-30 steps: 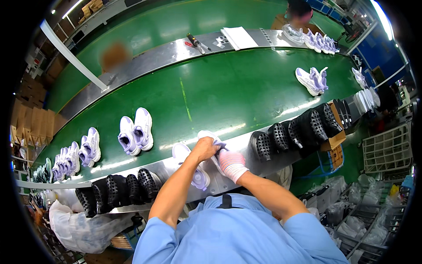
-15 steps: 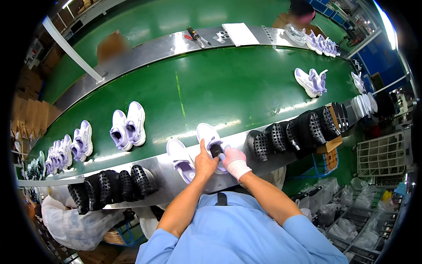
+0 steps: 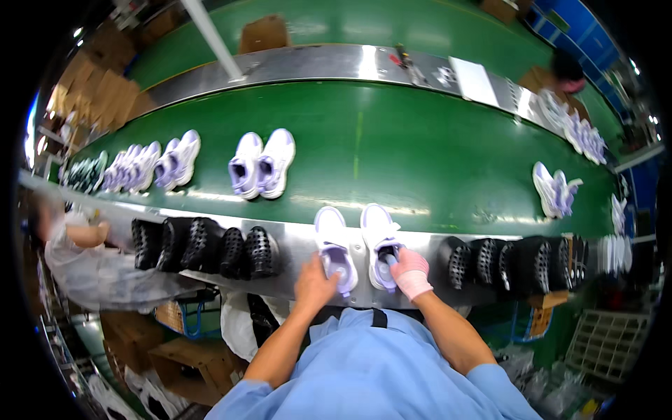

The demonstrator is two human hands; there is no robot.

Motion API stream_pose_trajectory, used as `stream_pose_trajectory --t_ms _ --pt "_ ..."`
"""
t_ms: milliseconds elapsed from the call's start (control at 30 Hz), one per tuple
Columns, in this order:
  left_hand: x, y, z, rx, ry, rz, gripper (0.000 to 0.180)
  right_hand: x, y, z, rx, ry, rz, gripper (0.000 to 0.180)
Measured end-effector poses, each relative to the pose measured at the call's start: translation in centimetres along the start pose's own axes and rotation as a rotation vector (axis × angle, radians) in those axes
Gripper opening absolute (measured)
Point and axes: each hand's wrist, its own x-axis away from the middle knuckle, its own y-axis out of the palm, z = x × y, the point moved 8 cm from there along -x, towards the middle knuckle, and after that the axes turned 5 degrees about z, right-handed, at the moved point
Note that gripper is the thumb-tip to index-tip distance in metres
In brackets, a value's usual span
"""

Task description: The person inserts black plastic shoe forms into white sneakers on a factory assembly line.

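Note:
Two white-and-lavender sneakers stand side by side on the metal ledge before me, toes pointing away. At the heel end of the left sneaker (image 3: 331,229), my bare left hand (image 3: 317,283) grips its side, the thumb along the collar. The right sneaker (image 3: 376,222) has my right hand (image 3: 411,273), in a pink-and-white glove, closed at its collar and heel. Some fingers of that hand are hidden at the opening. Darker material shows inside the right sneaker, while the left one shows a pale lavender insole.
Black perforated shoe moulds line the ledge left (image 3: 203,245) and right (image 3: 483,260). The green belt (image 3: 420,154) carries more sneakers (image 3: 262,164) and a pair (image 3: 555,190) at right. Beyond lie tools (image 3: 409,66) and white paper (image 3: 474,80). People sit at far left and upper right.
My left hand has shifted from the right sneaker to the left one. My right hand stays at the right sneaker's collar. The view has swung, so the scene appears turned.

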Motion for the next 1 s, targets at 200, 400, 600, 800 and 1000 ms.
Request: stream_pose_trajectory --t_ms 200,400,600,800,1000 --pt "-0.7 4.4 1.3 0.19 0.139 0.015 0.065 0.5 -0.2 0.1 -0.011 -0.006 -0.001 0.055" --pt "5.9 -14.2 -4.5 0.088 0.172 0.59 0.019 6.1 -7.6 -3.0 -0.007 -0.239 0.093 0.043" --pt "7.6 -27.1 -11.9 -0.273 -0.069 1.2 0.041 8.2 -6.4 -8.5 -0.503 -0.292 -0.061 0.029" --pt "7.0 -30.2 -12.0 -0.205 0.079 1.13 0.042 9.6 -5.7 -12.9 -0.423 -0.425 -0.122 0.028" --pt "9.8 -24.5 3.1 -0.036 0.655 0.97 0.05 10.1 -4.1 -19.6 -1.15 -0.359 -0.372 0.06"
